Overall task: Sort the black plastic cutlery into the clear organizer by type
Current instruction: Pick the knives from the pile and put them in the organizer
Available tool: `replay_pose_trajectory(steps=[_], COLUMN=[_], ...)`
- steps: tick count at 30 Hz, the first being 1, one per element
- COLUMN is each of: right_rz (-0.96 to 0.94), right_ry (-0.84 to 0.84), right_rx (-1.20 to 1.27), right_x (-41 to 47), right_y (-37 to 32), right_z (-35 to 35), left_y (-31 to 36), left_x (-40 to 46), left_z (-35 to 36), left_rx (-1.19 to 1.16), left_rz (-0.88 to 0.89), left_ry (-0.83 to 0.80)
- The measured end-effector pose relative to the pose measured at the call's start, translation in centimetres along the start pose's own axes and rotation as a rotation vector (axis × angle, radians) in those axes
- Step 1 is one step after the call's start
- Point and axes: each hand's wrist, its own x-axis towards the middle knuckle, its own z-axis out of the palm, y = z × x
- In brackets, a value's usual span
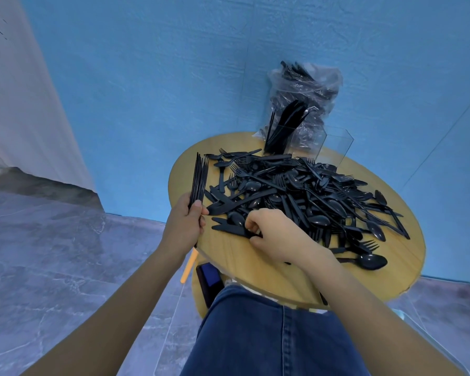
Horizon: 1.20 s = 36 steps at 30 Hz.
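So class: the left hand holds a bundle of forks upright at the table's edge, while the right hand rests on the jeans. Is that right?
Not quite. The head view shows the right hand on the table, picking at the cutlery pile, not on the jeans. The left hand does hold forks upright.

Round wooden table (244, 256): most of the top is taken by a sprawling cutlery pile (296, 191), spread from centre to the right rim. Bare wood only along the near-left arc and the near edge right of the right hand (274, 234). Left hand (185, 221) with a bundle of forks (199, 175) stands over the left rim. Far edge blocked by the clear organizer (310, 139), with a plastic bag of cutlery (304, 88) right behind it. Open air above the pile. Blue wall close behind the table.
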Motion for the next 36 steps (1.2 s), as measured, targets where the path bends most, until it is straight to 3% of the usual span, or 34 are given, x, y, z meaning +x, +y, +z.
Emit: replay_pose_trajectory(steps=[6, 12, 19, 26, 36], right_rz=[0.027, 0.067, 0.08, 0.158, 0.269], right_ry=[-0.066, 0.018, 0.124, 0.345, 0.405], right_rx=[-0.113, -0.07, 0.172, 0.658, 0.806], right_x=[0.6, 0.7, 1.0, 2.1, 4.3], right_y=[-0.6, 0.2, 1.7, 1.6, -0.6], right_z=[0.0, -0.1, -1.1, -3.2, -2.1], left_y=[0.0, -0.2, 0.1, 1.3, 2.5], left_x=[0.1, 0.5, 0.9, 0.8, 0.5], left_z=[0.1, 0.0, 0.4, 2.2, 4.4], left_rx=[0.018, 0.033, 0.039, -0.03, -0.055], left_rz=[-0.002, -0.001, 0.012, 0.064, 0.086], left_ry=[0.013, 0.021, 0.033, -0.026, -0.162])
